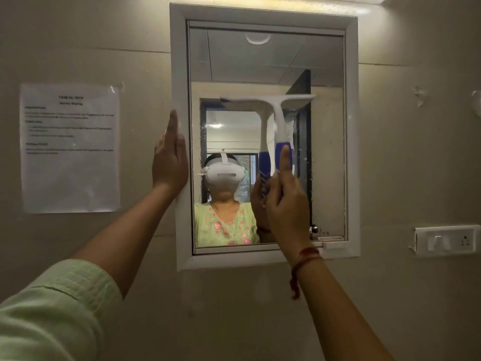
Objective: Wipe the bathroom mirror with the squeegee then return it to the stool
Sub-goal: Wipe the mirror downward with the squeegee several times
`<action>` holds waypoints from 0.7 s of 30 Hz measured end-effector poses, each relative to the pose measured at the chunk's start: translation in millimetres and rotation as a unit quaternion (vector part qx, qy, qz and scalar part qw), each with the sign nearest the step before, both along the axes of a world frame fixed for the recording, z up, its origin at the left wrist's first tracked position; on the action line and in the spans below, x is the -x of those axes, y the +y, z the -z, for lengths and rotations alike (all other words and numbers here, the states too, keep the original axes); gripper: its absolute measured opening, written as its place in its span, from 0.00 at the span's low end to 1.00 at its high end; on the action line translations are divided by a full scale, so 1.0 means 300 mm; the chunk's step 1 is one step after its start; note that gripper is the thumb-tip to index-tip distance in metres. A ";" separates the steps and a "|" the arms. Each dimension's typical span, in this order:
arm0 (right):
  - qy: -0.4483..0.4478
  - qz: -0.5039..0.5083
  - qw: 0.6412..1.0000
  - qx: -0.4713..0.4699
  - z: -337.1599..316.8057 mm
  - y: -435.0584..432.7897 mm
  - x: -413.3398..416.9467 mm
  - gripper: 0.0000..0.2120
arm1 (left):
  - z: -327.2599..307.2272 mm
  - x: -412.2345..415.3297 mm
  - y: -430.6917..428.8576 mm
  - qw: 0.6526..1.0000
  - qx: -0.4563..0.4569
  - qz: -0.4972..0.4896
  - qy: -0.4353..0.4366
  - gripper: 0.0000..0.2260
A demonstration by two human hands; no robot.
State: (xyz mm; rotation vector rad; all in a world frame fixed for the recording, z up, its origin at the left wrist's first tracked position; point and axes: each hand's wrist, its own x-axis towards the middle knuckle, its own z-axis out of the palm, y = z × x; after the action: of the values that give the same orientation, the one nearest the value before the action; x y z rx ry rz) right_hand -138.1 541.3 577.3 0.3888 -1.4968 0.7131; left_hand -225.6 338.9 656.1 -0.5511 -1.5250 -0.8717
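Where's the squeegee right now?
In the head view, the squeegee is held up against the mirror by the right hand, blade across the upper middle of the glass; the left hand rests on the frame's left edge.

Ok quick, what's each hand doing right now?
Left hand: open, flat against the mirror frame, holding nothing.
Right hand: closed around the squeegee handle, blade up on the glass.

Paper notice (70,148) on wall, heading "TASK ID", rest blurred
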 end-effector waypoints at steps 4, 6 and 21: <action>-0.011 -0.004 1.000 0.006 0.132 -0.022 -0.007 0.25 | -0.001 -0.003 0.001 1.000 0.000 -0.002 0.003 0.20; 0.002 0.007 1.000 0.004 0.084 -0.017 -0.007 0.24 | -0.001 -0.005 0.002 1.000 0.002 -0.002 0.001 0.20; -0.018 0.007 1.000 -0.004 0.171 -0.001 -0.024 0.23 | -0.003 -0.001 0.002 1.000 0.006 -0.008 0.011 0.21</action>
State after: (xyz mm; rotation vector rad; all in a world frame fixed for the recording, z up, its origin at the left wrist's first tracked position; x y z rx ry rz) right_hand -130.8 540.9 525.9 0.3734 -1.5355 0.7072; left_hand -225.4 339.5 657.0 -0.5552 -1.5140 -0.8413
